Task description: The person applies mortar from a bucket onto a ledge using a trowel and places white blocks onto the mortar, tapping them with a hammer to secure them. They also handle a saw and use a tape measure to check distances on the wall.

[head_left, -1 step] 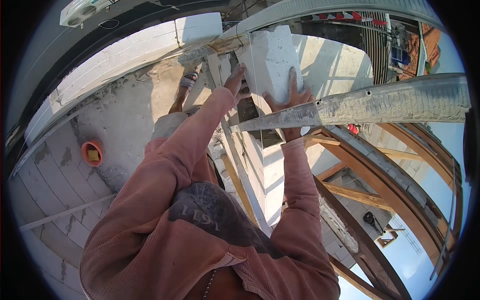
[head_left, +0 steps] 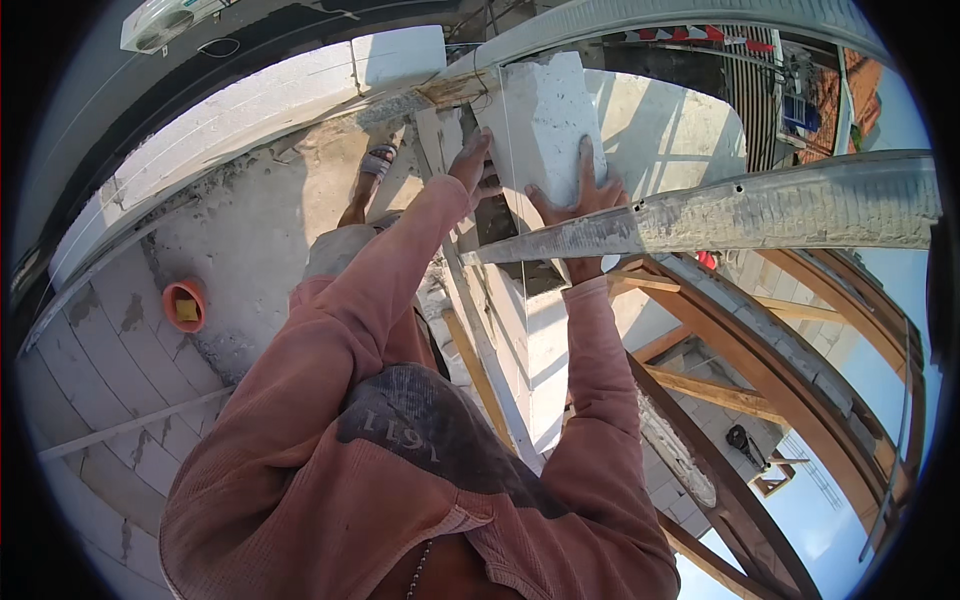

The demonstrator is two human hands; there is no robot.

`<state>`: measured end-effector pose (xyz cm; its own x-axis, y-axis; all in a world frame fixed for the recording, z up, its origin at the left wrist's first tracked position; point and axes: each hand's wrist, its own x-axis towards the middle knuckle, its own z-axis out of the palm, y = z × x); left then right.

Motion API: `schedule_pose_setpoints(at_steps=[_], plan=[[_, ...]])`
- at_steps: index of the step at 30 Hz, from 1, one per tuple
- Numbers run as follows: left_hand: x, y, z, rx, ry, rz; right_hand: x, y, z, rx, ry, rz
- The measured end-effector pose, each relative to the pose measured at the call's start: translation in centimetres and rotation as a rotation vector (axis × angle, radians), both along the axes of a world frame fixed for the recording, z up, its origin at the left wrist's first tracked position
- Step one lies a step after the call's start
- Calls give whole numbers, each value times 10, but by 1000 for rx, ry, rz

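A white lightweight concrete block (head_left: 553, 115) lies at the top of a narrow wall, between my two hands. My left hand (head_left: 472, 165) grips its left edge, the fingers partly hidden behind it. My right hand (head_left: 580, 195) holds the block's near right corner, with thumb and fingers spread over its surface. A thin string (head_left: 511, 150) runs lengthwise past the block. Nearer to me, a dark gap shows in the wall top (head_left: 540, 385). A grey metal channel (head_left: 740, 212) crosses over my right wrist.
An orange bucket (head_left: 184, 305) with something yellow inside stands on the concrete floor (head_left: 255, 270) at left. Brown roof beams (head_left: 790, 350) and an open drop are on the right. Another metal channel (head_left: 660, 18) curves across the top. A wooden strip (head_left: 475, 375) leans beside the wall.
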<state>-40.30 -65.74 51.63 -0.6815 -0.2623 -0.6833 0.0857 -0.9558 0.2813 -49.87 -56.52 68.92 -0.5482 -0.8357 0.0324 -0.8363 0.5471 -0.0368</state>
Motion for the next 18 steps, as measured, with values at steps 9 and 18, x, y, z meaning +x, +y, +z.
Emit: schedule_pose_setpoints(at_steps=[9,18], plan=[[-6,3,-10,21,-160,42,-7,-5,-25,6,-37,-34],[-3,-22,-7,-74,-334,-85,2,-14,-36,-93,-179,-166]])
